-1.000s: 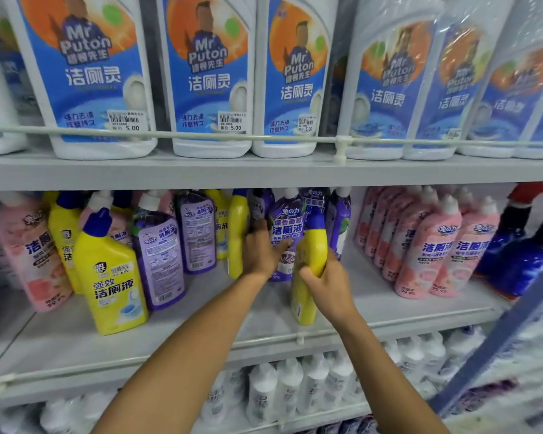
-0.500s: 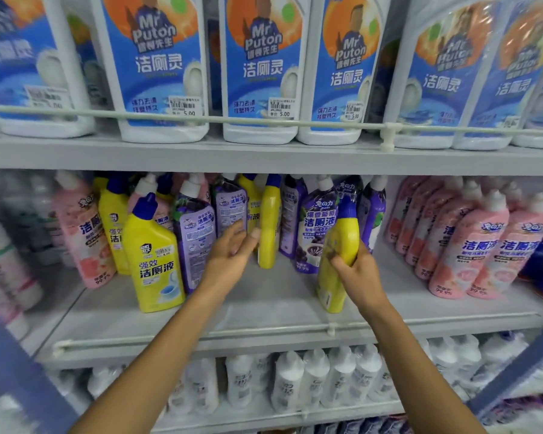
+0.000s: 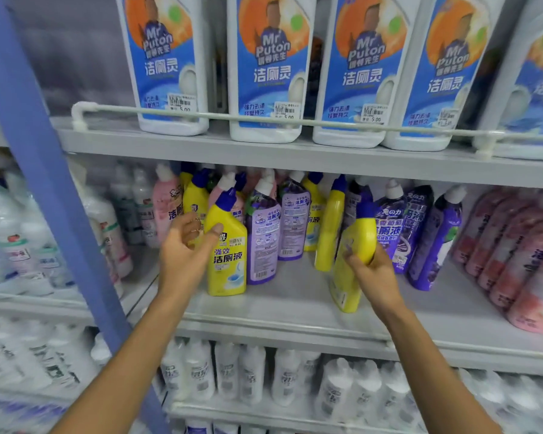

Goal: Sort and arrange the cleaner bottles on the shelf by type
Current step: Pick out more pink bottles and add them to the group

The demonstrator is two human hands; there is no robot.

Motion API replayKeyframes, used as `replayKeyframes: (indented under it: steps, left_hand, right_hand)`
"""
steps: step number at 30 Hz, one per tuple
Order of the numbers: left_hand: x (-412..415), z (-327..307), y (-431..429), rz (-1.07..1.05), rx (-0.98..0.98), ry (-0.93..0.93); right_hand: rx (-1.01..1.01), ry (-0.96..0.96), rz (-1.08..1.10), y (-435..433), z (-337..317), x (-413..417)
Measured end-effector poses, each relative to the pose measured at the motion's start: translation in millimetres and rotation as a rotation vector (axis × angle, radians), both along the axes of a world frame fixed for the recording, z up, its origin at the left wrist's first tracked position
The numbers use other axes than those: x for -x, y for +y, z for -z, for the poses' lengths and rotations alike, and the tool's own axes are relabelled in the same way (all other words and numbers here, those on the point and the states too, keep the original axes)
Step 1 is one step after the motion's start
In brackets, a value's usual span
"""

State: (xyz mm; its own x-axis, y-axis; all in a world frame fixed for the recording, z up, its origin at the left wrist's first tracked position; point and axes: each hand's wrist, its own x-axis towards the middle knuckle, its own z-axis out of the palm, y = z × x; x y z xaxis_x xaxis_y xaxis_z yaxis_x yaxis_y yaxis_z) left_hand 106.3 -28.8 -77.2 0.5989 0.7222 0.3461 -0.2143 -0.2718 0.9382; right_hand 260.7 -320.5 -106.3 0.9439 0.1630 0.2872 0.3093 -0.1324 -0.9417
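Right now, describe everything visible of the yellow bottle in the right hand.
The yellow bottle looks like glossy plastic, with a dark blue angled cap and a small label low on its side. It tilts, top leaning right, in front of the purple bottles on the middle shelf. The right hand grips its middle. Whether its base rests on the shelf is unclear.
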Motion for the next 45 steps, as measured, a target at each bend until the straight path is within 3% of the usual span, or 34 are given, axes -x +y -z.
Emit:
replayKeyframes:
  steps: [3,9,18,23,29,35,45]
  left_hand:
    - [-12,17,7,0.072,-0.061,0.163]
    - [-20,26,5,0.015,-0.183,0.264]
    - [-30,39,-36,0.145,-0.235,0.276]
    - [-45,36,-82,0.161,-0.237,0.258]
    - [-41,39,-99,0.228,-0.12,0.096]
    - [-22,44,-101,0.359,-0.121,0.076]
    - [-74,50,-116,0.27,-0.158,0.164]
  right_hand:
    - [0.024,-0.013,-0.053,28,3,8]
    - [0.064,-0.07,-0.128,68,1,24]
    - [0.15,-0.121,-0.114,68,2,31]
    - [0.013,-0.115,-0.152,56,6,44]
    - [-0.097,-0.114,-0.193,57,10,56]
    - [-0.049,-0.213,-0.156,76,11,63]
    - [0.075,-0.198,0.002,66,17,23]
